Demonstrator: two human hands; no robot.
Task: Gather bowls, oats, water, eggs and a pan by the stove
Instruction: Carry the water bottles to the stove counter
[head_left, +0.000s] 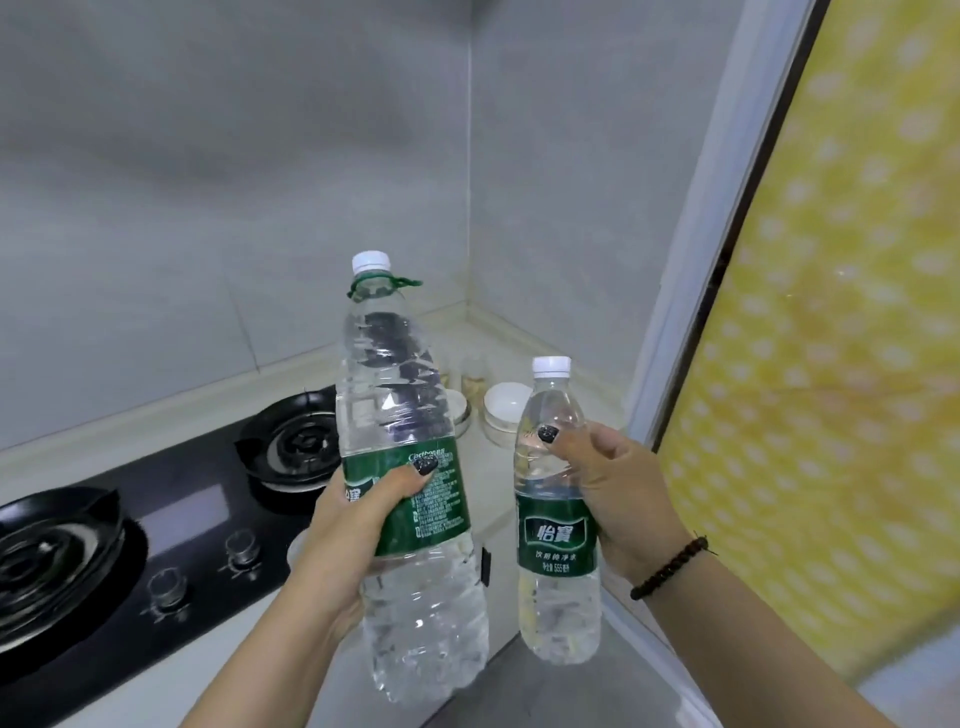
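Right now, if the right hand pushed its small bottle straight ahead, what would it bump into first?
Probably the white bowl on the counter, straight beyond the small bottle that the right hand grips. Depth is unclear, so the bottle might pass above it.

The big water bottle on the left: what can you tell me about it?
The big bottle is clear ribbed plastic with a white cap, a green ring at the neck and a green label round its middle. It looks nearly full of water. The left hand grips it at the label, holding it roughly upright, tilted slightly, in the air above the counter beside the stove.

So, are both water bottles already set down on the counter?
No, the left hand grips the large bottle and the right hand the small bottle, both held up.
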